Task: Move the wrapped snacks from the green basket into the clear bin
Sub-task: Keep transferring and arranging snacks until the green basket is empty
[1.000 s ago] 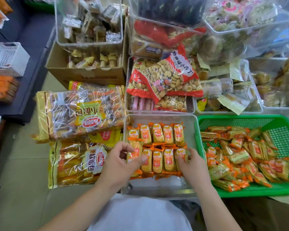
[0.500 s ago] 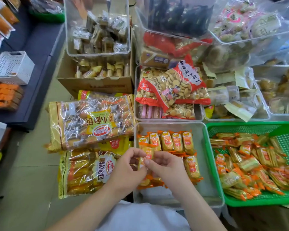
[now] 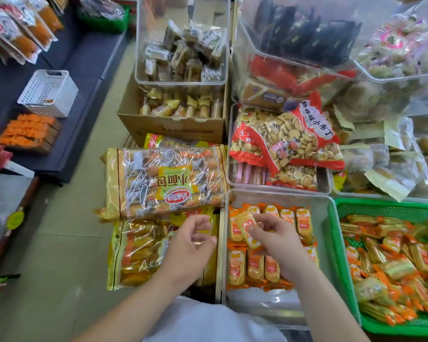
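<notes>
The clear bin (image 3: 324, 218) stands low in the middle and holds two rows of orange-and-yellow wrapped snacks (image 3: 255, 266). To its right, the green basket (image 3: 381, 207) holds a loose heap of the same snacks (image 3: 391, 257). My right hand (image 3: 279, 245) is over the bin's left part and pinches one tilted wrapped snack (image 3: 246, 227) above the back row. My left hand (image 3: 190, 245) hovers just left of the bin over the bread bags, fingers loosely curled, holding nothing.
Large bags of small breads (image 3: 166, 181) lie left of the bin. Behind it a tray carries a red biscuit bag (image 3: 282, 141). A cardboard box (image 3: 173, 127) and stacked clear bins of snacks fill the back. At far left there is a dark shelf with a white basket (image 3: 47, 92).
My hands met over the bin's left side, then parted. The left hand has drawn back left, out over the bread bags; the right keeps the snack over the back row.
</notes>
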